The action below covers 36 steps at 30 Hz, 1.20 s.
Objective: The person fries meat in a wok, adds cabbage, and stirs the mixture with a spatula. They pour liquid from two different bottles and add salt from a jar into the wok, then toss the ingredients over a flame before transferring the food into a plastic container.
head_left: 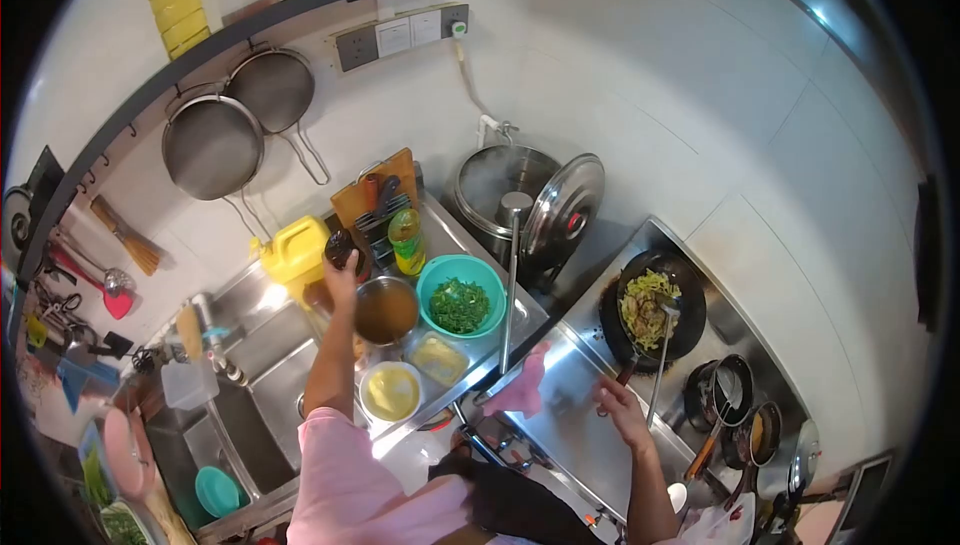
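My left hand (345,273) is closed around a dark bottle (341,245) at the back of the counter, beside a yellow jug (296,250) and a green-labelled bottle (407,242). Below it are a metal pot of brown liquid (387,311) and a turquoise bowl (496,320) of chopped greens. My right hand (625,413) hovers over the steel stove top, fingers curled; what they hold, if anything, is hidden. Close to it are the handle of a black wok (693,337) and a long-handled ladle (663,355). The ladle's head rests in shredded yellow-green food (640,310) with brown pieces.
A steaming steel pot (470,185) stands in the corner, its lid (575,210) leaning beside it. Small pans (745,425) crowd the stove's right. A pink cloth (520,385) lies at the stove's left edge. The sink (262,425) is at left; strainers (212,150) hang above.
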Each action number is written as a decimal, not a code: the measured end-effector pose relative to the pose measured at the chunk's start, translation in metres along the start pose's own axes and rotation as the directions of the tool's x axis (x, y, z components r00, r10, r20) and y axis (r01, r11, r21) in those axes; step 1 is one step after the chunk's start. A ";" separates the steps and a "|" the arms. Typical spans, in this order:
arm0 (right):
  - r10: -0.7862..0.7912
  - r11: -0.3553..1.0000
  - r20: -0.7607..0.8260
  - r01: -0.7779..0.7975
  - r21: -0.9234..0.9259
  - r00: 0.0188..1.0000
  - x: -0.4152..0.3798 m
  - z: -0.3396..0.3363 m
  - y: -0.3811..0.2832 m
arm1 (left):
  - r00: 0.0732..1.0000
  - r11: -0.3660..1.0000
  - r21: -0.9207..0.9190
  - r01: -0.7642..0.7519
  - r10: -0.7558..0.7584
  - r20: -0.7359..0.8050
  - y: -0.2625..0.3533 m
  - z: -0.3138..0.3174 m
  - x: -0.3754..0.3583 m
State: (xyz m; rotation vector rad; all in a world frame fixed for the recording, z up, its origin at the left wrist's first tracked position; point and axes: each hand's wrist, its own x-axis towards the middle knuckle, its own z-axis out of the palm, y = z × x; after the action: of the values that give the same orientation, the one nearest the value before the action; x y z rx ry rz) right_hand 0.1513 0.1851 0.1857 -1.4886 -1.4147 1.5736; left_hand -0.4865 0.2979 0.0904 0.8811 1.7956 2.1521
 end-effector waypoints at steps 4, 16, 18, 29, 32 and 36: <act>0.020 0.999 -0.026 -0.021 -0.047 0.999 -0.012 -0.001 0.009 | 0.994 0.969 0.224 0.104 -0.109 0.009 -0.021 -0.006 -0.017; 0.064 0.996 -0.186 -0.053 0.067 0.980 -0.045 0.001 0.003 | 0.997 0.903 0.427 0.049 -0.071 0.036 0.016 0.119 -0.060; 0.032 0.998 -0.183 -0.022 0.059 0.983 -0.042 0.007 0.003 | 0.978 0.837 0.529 0.144 -0.202 0.053 0.009 0.128 -0.049; -0.214 0.974 -0.097 0.204 -0.097 0.972 0.022 0.058 -0.029 | 0.940 0.809 -0.490 0.324 -0.220 0.259 0.169 0.173 -0.089; -0.368 0.925 -0.223 0.379 0.009 0.903 0.057 0.085 -0.060 | 0.672 0.395 -0.544 0.741 -0.461 0.580 0.188 0.193 -0.155; -0.392 0.909 -0.484 0.411 -0.071 0.782 0.055 0.075 -0.075 | 0.432 0.258 -0.347 0.902 -0.508 0.745 0.211 0.215 -0.241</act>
State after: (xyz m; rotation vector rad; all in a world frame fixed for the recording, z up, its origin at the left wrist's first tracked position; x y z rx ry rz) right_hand 0.0485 0.2337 0.2220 -1.3215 -1.2774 0.8715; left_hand -0.1277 0.3015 0.2330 0.1883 0.6449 1.4794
